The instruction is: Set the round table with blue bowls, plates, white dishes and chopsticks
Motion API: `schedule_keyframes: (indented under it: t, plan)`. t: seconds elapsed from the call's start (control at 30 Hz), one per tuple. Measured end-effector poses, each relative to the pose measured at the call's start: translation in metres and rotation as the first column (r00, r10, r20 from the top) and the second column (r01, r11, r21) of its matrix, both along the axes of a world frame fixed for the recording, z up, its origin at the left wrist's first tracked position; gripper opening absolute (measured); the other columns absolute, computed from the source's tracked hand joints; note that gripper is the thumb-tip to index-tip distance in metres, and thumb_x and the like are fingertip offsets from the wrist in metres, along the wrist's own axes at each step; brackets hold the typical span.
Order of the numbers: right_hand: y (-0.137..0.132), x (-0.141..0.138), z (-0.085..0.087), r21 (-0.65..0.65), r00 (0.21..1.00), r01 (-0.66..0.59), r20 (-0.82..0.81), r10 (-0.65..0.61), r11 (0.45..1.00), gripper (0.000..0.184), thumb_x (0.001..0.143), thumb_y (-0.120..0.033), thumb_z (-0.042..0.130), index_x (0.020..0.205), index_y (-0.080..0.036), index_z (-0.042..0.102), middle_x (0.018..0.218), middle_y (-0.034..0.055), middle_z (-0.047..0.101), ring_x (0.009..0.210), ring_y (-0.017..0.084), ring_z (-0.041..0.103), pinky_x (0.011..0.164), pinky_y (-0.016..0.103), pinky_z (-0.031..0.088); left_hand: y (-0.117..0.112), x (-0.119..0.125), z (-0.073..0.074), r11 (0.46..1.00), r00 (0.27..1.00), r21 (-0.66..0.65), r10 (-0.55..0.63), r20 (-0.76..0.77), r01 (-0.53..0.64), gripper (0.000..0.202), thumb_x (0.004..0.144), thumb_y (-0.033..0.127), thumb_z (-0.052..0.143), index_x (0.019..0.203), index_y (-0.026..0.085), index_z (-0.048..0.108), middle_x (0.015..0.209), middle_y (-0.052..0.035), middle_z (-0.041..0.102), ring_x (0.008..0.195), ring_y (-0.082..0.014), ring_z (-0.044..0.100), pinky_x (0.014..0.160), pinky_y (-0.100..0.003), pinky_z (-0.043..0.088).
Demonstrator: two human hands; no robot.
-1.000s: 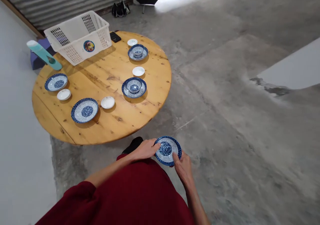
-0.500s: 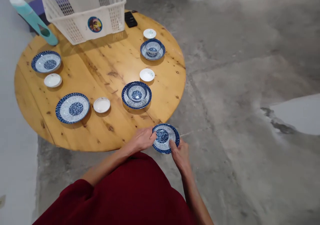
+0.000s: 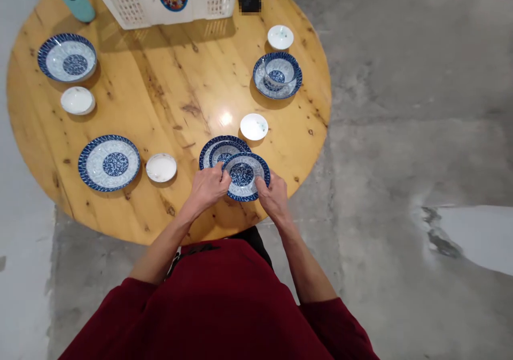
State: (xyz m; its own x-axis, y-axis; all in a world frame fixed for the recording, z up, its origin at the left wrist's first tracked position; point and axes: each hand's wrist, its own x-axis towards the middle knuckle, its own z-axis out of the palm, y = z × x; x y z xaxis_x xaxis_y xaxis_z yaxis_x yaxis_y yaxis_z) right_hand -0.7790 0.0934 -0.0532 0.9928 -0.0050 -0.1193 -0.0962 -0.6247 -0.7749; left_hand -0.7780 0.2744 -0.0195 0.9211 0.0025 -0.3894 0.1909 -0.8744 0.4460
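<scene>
Between my two hands is a small round blue-and-white dish (image 3: 242, 174), held above the front edge of the table. My left hand (image 3: 210, 187) pinches its left rim with the thumb on top. On the right side my right hand (image 3: 273, 192) grips the rim, its thumb reaching inside. Behind the dish and partly covered by it, a blue-rimmed plate (image 3: 205, 151) carries a blue-and-white bowl (image 3: 228, 147). A small white saucer (image 3: 254, 127) sits just beyond them. Left of my left hand lies another white saucer (image 3: 161, 167).
The round wooden table (image 3: 160, 119) also bears a front-left blue-rimmed plate (image 3: 109, 163), a far-left plate (image 3: 67, 57), a white saucer (image 3: 78, 101), a far-right plate with a bowl (image 3: 277, 76), and a saucer (image 3: 280, 37). A white basket (image 3: 196, 5) and a teal object (image 3: 78, 2) stand behind.
Both hands have carried the dish from beyond the table's edge forward and left, so it now overlaps the plate and bowl. My view has come closer to the table.
</scene>
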Motion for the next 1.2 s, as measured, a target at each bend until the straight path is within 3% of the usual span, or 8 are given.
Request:
schedule_keyframes:
  t: [0.13,0.33,0.47,0.6,0.87,1.2]
  plan:
    - [0.006,0.024,-0.006,-0.032,0.997,-0.055,0.051,0.057,0.998,0.027,0.089,-0.043,0.043,0.07,-0.023,0.045,0.062,-0.0024,0.048,0.061,0.015,0.041,0.063,0.028,0.034,0.006,0.014,-0.002,0.998,0.998,0.03,0.061,0.019,-0.062,0.034,0.101,0.025,0.039,0.11,0.01,0.067,0.094,-0.0142,0.076,0.094,-0.0284,0.073,0.087,-0.035,0.049]
    - [0.006,0.058,-0.026,-0.14,0.974,-0.196,0.086,0.209,0.971,0.023,0.089,-0.034,0.044,0.069,-0.023,0.047,0.064,0.0004,0.05,0.064,0.017,0.043,0.066,0.03,0.035,0.004,0.025,-0.012,0.98,0.984,0.101,0.178,-0.033,-0.174,0.036,0.101,0.027,0.037,0.114,0.012,0.068,0.105,-0.0174,0.078,0.1,-0.0291,0.074,0.087,-0.034,0.05]
    - [0.007,0.073,-0.037,-0.207,0.944,-0.308,0.054,0.325,0.929,0.019,0.088,-0.028,0.044,0.079,-0.019,0.058,0.075,0.0067,0.058,0.073,0.021,0.05,0.071,0.032,0.039,-0.004,0.025,-0.02,0.96,0.967,0.154,0.247,-0.065,-0.235,0.043,0.102,0.026,0.035,0.133,0.01,0.059,0.107,-0.018,0.078,0.102,-0.0312,0.074,0.087,-0.036,0.051]
    - [0.011,0.079,-0.043,-0.27,0.928,-0.353,0.023,0.373,0.896,0.029,0.091,-0.024,0.044,0.102,-0.012,0.067,0.09,0.0145,0.064,0.085,0.027,0.057,0.078,0.036,0.045,-0.009,0.025,-0.026,0.938,0.953,0.215,0.295,-0.075,-0.273,0.051,0.103,0.028,0.034,0.149,0.01,0.045,0.106,-0.0183,0.078,0.101,-0.033,0.075,0.089,-0.039,0.052]
    - [0.025,0.087,-0.034,-0.377,0.893,-0.447,-0.13,0.432,0.811,0.042,0.097,-0.021,0.045,0.134,-0.007,0.06,0.112,0.0193,0.064,0.097,0.028,0.062,0.089,0.039,0.05,-0.01,0.025,-0.024,0.906,0.942,0.314,0.325,-0.088,-0.284,0.055,0.102,0.03,0.033,0.153,0.01,0.038,0.097,-0.0177,0.078,0.095,-0.0351,0.076,0.087,-0.041,0.053]
    - [0.033,0.092,-0.022,-0.408,0.863,-0.505,-0.231,0.449,0.761,0.035,0.101,-0.022,0.045,0.13,-0.011,0.061,0.116,0.0169,0.059,0.102,0.027,0.063,0.091,0.036,0.05,-0.003,0.031,-0.03,0.883,0.955,0.406,0.288,-0.07,-0.236,0.051,0.102,0.032,0.034,0.144,0.006,0.046,0.095,-0.0226,0.077,0.093,-0.0388,0.076,0.078,-0.042,0.055]
